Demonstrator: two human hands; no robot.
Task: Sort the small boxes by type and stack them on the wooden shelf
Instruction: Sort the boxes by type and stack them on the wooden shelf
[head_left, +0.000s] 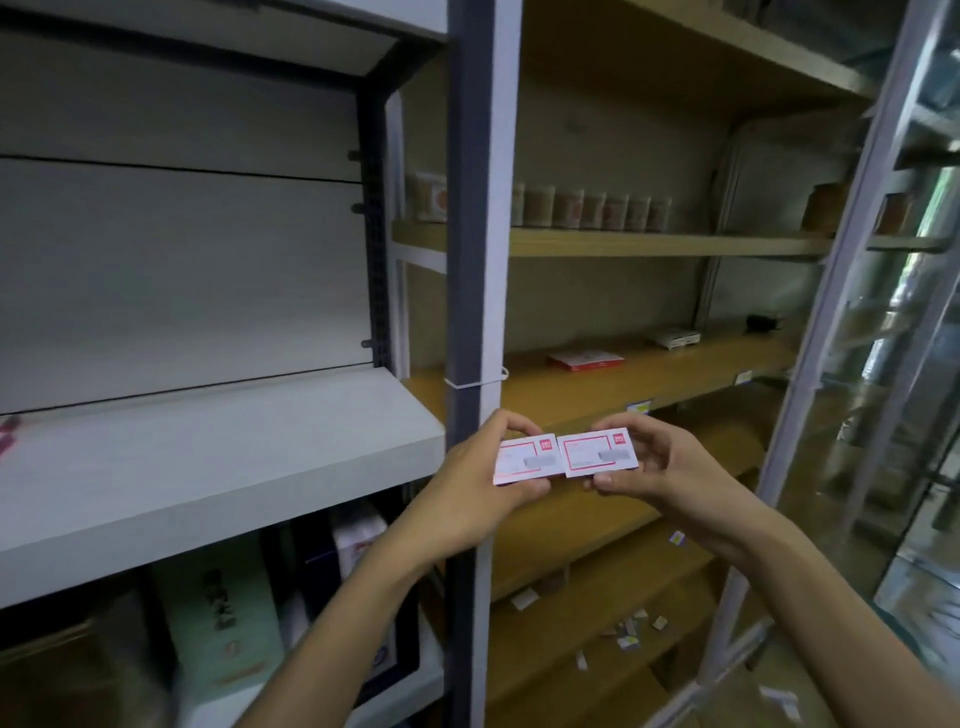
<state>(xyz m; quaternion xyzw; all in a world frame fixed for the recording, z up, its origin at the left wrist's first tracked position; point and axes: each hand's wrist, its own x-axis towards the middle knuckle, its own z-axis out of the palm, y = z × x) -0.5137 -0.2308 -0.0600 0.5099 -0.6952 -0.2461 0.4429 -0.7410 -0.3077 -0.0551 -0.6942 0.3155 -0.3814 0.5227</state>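
Both small white-and-red boxes sat edge to edge at 6 o'clock below the wooden shelf (649, 384), left hand (467, 499) pinching the left box (522, 460), right hand (670, 467) pinching the right box (597, 453); likely light, stiff card, best held by the long edges.

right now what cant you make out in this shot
- Head view: print on the two white, red-bordered small boxes, left and right, is blurred.
- Their undersides are hidden by the left hand and right hand.
- Labels on the row of brown jars are too small and blurred.
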